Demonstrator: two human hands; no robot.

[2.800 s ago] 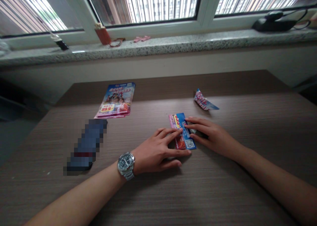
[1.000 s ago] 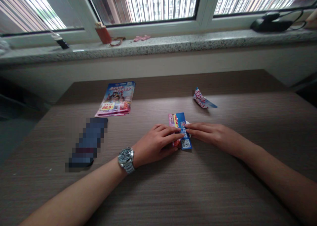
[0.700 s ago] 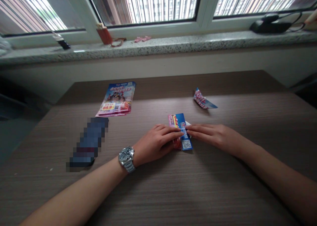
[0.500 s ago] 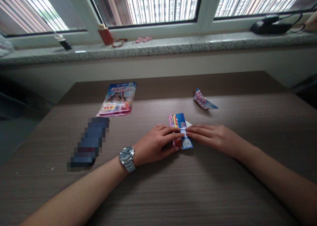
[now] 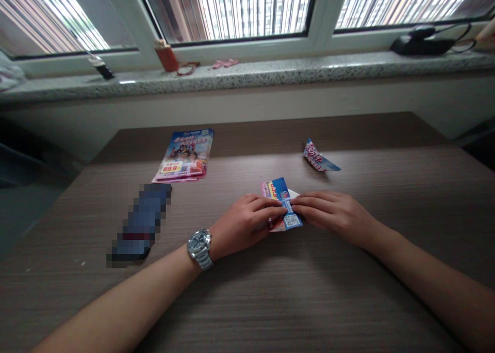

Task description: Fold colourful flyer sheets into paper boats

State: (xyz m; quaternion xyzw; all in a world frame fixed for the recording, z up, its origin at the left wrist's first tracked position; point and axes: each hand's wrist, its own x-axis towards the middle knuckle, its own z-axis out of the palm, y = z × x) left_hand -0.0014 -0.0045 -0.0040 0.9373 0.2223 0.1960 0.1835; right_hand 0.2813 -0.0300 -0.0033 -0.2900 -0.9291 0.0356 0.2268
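A folded flyer (image 5: 293,221), blue with pink, yellow print and a QR code, lies in front of me with a white flap showing at its right. My left hand (image 5: 249,219), wearing a metal watch (image 5: 199,242), grips its left side, fingers over the top and the thumb mostly hidden. From the right, my right hand (image 5: 336,211) pinches the flyer's right edge, fingertips close to those of the left hand. The thumb of the right hand is out of sight. Beyond the hands stands a separate folded paper piece (image 5: 319,159), blue with reddish print.
A stack of flyers (image 5: 185,154) lies at the back left of the brown table (image 5: 247,301). Nearer sits a pixelated dark phone-like object (image 5: 139,221). On the stone windowsill (image 5: 278,74) are a red box (image 5: 167,58) and a black device with a cable (image 5: 421,42).
The flyer has turned slightly, its upper end shifting left and its lower right corner rising. The left thumb has drawn in beneath the hand. The folded piece behind is unmoved.
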